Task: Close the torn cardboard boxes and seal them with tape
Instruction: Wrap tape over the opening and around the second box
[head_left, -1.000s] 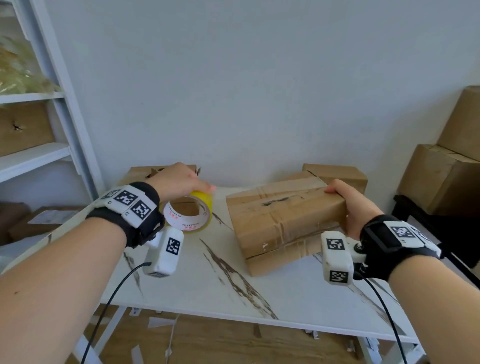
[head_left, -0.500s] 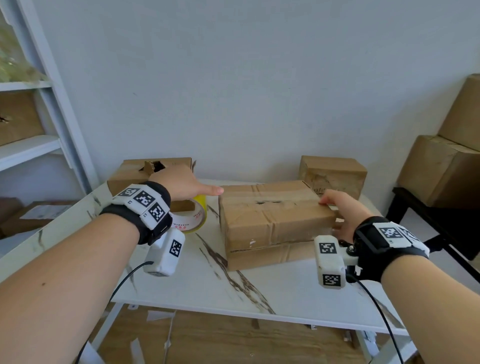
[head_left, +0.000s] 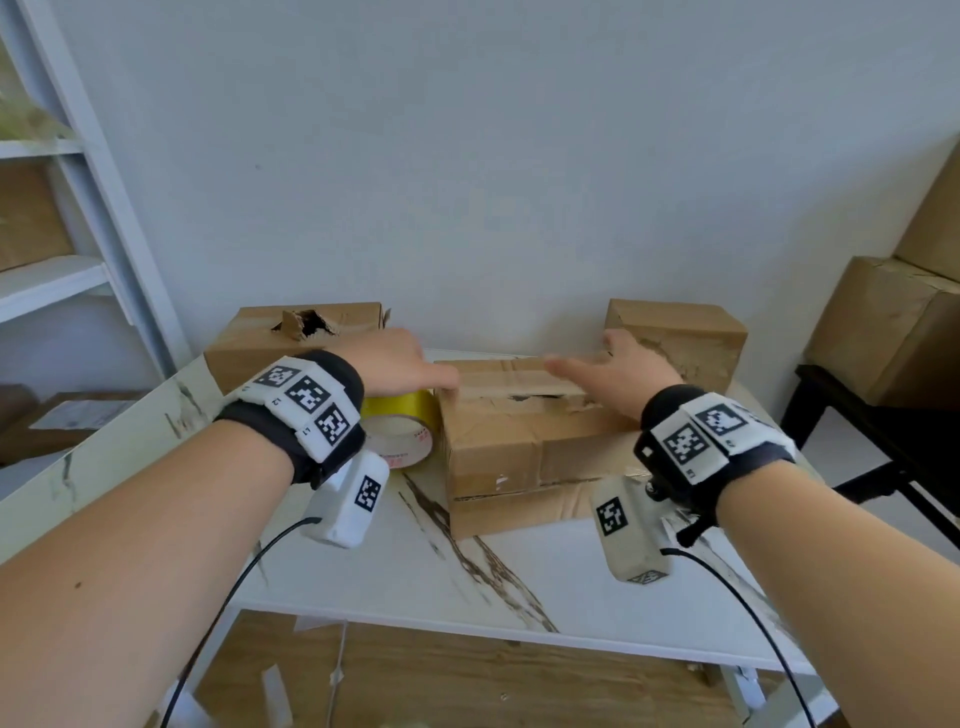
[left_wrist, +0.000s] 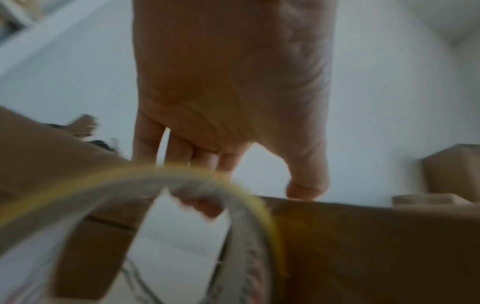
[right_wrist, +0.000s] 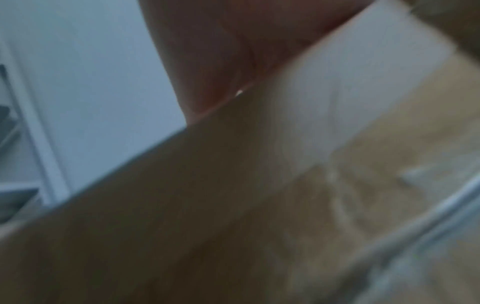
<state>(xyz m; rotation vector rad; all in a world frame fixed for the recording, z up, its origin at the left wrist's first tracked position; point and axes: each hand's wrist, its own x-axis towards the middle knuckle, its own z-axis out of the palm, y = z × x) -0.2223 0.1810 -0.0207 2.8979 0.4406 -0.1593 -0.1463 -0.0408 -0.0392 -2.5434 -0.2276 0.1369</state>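
A torn cardboard box (head_left: 519, 447) lies flat at the middle of the white marble table (head_left: 545, 587), a ragged dark tear (head_left: 524, 397) running along its top. My left hand (head_left: 410, 364) grips the yellow tape roll (head_left: 402, 431), which stands against the box's left end. In the left wrist view its fingers (left_wrist: 182, 152) hook over the roll's rim (left_wrist: 241, 222), while the thumb touches the box's top edge (left_wrist: 376, 246). My right hand (head_left: 618, 374) lies flat on the box top beside the tear, fingers stretched to the left. The right wrist view is blurred, showing palm (right_wrist: 233, 51) against cardboard (right_wrist: 182, 205).
A second box (head_left: 291, 338) with a torn hole stands at the back left, a third box (head_left: 675, 338) at the back right. Larger boxes (head_left: 893, 332) are stacked on a black stand to the right. White shelves (head_left: 52, 280) line the left wall. Paper scraps litter the floor.
The box, tilted up a second ago, now lies flat. My right hand left its right end and spread over the top. My left hand brought the tape roll down against the box's left end.
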